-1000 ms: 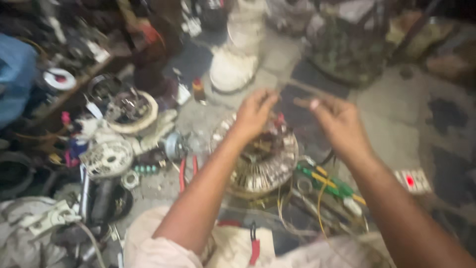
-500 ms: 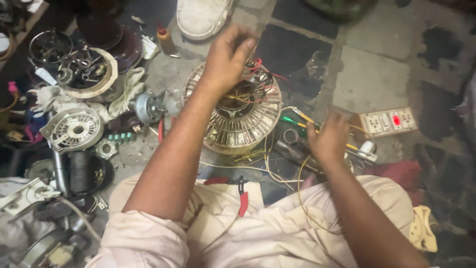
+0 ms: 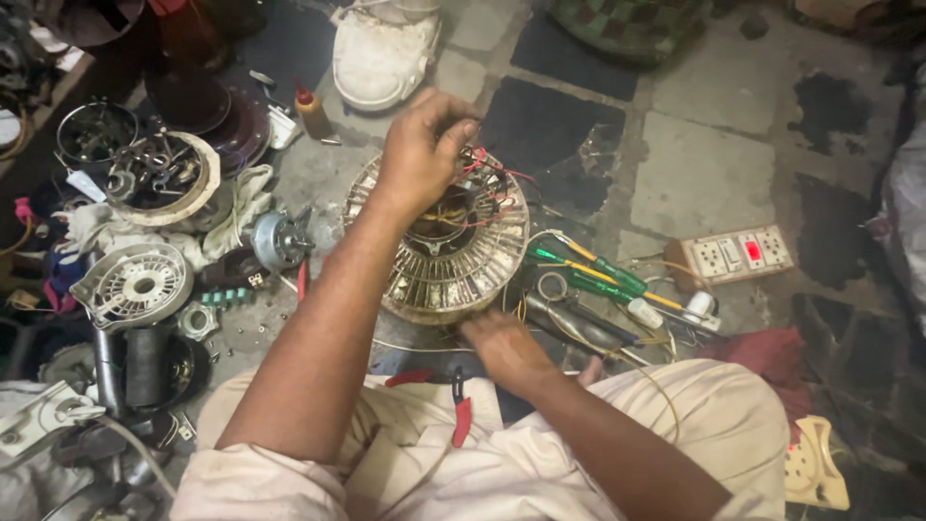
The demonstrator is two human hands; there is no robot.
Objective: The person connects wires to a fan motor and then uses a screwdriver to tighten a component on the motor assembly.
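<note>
A round metal fan motor (image 3: 439, 265) with copper windings lies on the stone floor in front of my knees. My left hand (image 3: 422, 145) reaches over its far side, and its fingertips pinch the thin red wires (image 3: 490, 178) that come out of the top. My right hand (image 3: 503, 347) is low at the motor's near edge, just above my trouser leg, with its fingers curled down toward the floor. They hide whether it holds anything. Red-handled pliers (image 3: 461, 413) lie on my lap just below that hand.
Green-handled screwdrivers (image 3: 598, 275) and loose wire lie right of the motor, with a white power strip (image 3: 743, 253) beyond them. A small motor (image 3: 278, 239), a white vented cover (image 3: 135, 285), bowls of parts and an oil bottle (image 3: 311, 111) crowd the left. A white shoe (image 3: 386, 53) is at the top.
My right hand has come down from the top of the motor to its near edge by my knee. My left hand has stayed at the wires. The view has tilted downward.
</note>
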